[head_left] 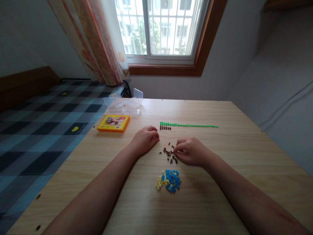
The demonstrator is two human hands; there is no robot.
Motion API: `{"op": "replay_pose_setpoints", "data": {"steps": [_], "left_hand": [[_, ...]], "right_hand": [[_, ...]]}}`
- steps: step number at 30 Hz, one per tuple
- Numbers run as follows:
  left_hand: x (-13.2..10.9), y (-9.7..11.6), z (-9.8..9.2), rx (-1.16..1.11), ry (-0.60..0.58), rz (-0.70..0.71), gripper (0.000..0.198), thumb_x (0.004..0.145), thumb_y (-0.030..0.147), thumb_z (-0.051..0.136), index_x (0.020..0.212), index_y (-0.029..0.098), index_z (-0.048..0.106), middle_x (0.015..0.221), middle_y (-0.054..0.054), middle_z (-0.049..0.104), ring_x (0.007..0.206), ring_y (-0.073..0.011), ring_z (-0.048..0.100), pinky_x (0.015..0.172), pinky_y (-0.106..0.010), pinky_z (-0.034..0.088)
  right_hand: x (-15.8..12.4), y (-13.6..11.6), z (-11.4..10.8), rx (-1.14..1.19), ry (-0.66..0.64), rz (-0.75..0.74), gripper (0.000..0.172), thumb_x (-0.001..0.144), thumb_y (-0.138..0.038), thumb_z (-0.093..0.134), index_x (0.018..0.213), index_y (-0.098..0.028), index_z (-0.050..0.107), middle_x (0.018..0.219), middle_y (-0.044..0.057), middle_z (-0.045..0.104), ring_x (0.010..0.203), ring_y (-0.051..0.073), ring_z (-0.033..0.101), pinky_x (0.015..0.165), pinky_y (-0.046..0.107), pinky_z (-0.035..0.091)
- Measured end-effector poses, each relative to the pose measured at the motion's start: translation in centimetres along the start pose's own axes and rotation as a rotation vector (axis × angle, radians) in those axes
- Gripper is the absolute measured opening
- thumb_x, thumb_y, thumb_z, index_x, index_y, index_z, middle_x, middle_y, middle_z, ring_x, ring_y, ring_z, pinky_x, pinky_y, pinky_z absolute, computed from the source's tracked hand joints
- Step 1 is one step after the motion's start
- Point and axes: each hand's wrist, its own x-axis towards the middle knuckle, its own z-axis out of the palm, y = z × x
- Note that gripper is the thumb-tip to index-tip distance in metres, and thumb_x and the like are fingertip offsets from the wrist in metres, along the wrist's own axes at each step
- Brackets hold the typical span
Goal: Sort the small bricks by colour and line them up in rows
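My right hand (190, 150) reaches into a loose pile of small brown building bricks (168, 154), thumb and fingertips pinched together at a brown brick on the pile's right side. Left of the pile, my left hand (146, 138) rests on the table with its fingers curled in; what they hold, if anything, is hidden. Just beyond its fingertips lies a short row of brown bricks (166, 128). Directly behind that runs a long row of green bricks (187, 125), larger at the left and smaller toward the right. Nearer to me sits a heap of blue and yellow bricks (172, 179).
A yellow-orange box (113, 123) with a printed lid lies at the table's left side. Behind it stand clear plastic containers (124, 105). The wooden table (220, 202) has a checkered bed (56, 130) on its left and a window (168, 29) beyond.
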Motion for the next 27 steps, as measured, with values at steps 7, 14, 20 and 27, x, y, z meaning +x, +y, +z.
{"op": "replay_pose_setpoints", "data": {"steps": [7,14,20,27], "left_hand": [[0.1,-0.2,0.2,0.003,0.006,0.011,0.009,0.088,0.024,0.066,0.084,0.02,0.074,0.111,-0.007,0.069,0.102,-0.024,0.063,0.093,-0.04,0.052],[0.1,0.0,0.3,0.011,-0.01,0.04,0.01,0.089,0.024,0.065,0.086,0.021,0.074,0.11,-0.007,0.069,0.101,-0.0235,0.063,0.092,-0.04,0.052],[0.1,0.2,0.1,0.0,-0.012,0.051,0.013,0.091,0.024,0.062,0.086,0.022,0.074,0.11,-0.007,0.069,0.101,-0.0233,0.064,0.092,-0.04,0.051],[-0.1,0.2,0.0,-0.019,-0.004,0.04,0.013,0.089,0.021,0.061,0.088,0.021,0.074,0.102,-0.006,0.071,0.097,-0.0216,0.063,0.09,-0.037,0.051]], "right_hand": [[0.2,0.6,0.1,-0.05,0.042,0.04,0.013,0.087,-0.022,0.064,0.085,-0.022,0.077,0.08,0.002,0.069,0.069,0.012,0.059,0.064,0.025,0.04],[0.2,0.7,0.2,-0.125,0.051,0.034,0.014,0.09,-0.024,0.064,0.085,-0.023,0.077,0.079,0.001,0.069,0.07,0.013,0.059,0.066,0.026,0.039],[0.3,0.5,0.5,-0.147,0.056,0.002,0.013,0.09,-0.023,0.064,0.084,-0.023,0.076,0.079,0.001,0.069,0.071,0.013,0.06,0.067,0.026,0.04],[0.1,1.5,-0.2,-0.153,0.219,0.097,0.016,0.092,-0.025,0.062,0.086,-0.021,0.075,0.082,0.003,0.07,0.076,0.015,0.061,0.071,0.028,0.043]]}}
